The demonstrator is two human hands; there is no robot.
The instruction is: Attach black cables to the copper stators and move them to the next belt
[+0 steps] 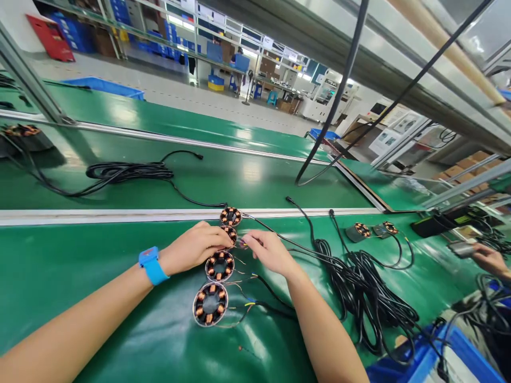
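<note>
1. Bare green mat (80, 276) is lying open to the left of the left hand (195, 247), leaving free passage there.
2. A row of coil discs (211, 304) is blocking the gap between both forearms.
3. Tangled black cables (367, 298) are crowding the space to the right of the right hand (269, 251).
4. An aluminium rail (99, 216) is crossing just beyond the hands.
</note>
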